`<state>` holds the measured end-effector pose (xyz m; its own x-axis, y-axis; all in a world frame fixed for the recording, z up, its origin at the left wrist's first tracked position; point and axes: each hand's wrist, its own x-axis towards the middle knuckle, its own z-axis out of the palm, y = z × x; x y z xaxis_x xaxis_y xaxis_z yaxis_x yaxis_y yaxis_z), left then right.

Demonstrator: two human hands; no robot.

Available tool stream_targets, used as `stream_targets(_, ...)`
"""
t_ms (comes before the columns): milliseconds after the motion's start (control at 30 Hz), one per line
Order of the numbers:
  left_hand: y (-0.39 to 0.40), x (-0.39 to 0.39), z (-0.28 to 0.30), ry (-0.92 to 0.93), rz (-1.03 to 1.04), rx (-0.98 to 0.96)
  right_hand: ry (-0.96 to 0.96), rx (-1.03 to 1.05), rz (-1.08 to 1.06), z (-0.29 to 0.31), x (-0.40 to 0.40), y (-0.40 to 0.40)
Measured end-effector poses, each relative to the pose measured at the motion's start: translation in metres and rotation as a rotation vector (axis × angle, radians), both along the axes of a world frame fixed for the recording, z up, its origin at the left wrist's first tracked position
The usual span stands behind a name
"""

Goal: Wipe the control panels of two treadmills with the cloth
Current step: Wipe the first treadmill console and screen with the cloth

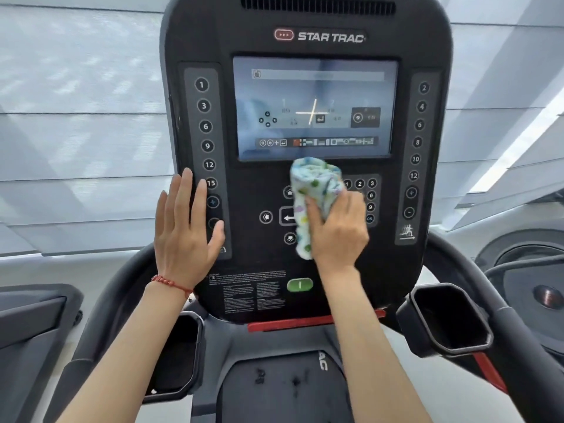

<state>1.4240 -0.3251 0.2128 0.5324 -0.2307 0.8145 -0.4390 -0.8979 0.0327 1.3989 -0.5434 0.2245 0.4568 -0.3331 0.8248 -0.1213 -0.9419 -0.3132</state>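
The right hand is gripping a bunched, spotted cloth and pressing it against the middle of the control panel, just under the screen and over the arrow buttons and number keypad. The left hand is lying flat and spread wide, holding nothing, against the left column of numbered buttons, its thumb near the lowest keys.

Risks, as judged from this position: the screen is lit, so the cloth is likely pressing live keys as it passes over them; an unwanted entry could follow, and a downward stroke would be bringing the cloth close to the green start button. The spread left palm is also covering incline or speed keys and could be triggering one by its weight. The cloth is wadded rather than flat, so it is probably skipping the recesses around the buttons. The right column of buttons and the top of the panel are lying well apart from the cloth.

Containers: two dark cup holders are flanking the base of the panel, the left one and the right one. The right appears empty; the left interior is too dark to tell.
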Motion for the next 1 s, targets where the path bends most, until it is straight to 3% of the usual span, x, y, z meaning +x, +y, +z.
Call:
stream_targets(167, -0.004, -0.01, -0.012, 0.016, -0.028, 0.072, -0.06, 0.281, -0.151, 0.003, -0.012, -0.068)
stream_targets(333, -0.003, -0.013, -0.015, 0.031, -0.017, 0.088, -0.06, 0.478, -0.137, 0.003, -0.012, -0.032)
stream_targets(567, 0.004, -0.022, -0.024, 0.06, -0.041, 0.107, 0.097, 0.066, 0.138, -0.038, -0.026, 0.087)
stream_targets(733, -0.001, -0.026, -0.03, 0.07, -0.034, 0.065, 0.034, -0.094, 0.187, -0.037, -0.025, 0.06)
stream_targets(833, -0.003, -0.028, -0.03, 0.061, -0.018, 0.05, 0.004, 0.025, 0.022, -0.044, -0.031, 0.012)
stream_targets(1000, -0.012, -0.035, -0.029, 0.055, -0.022, 0.071, -0.022, 0.421, -0.186, -0.043, -0.051, -0.073)
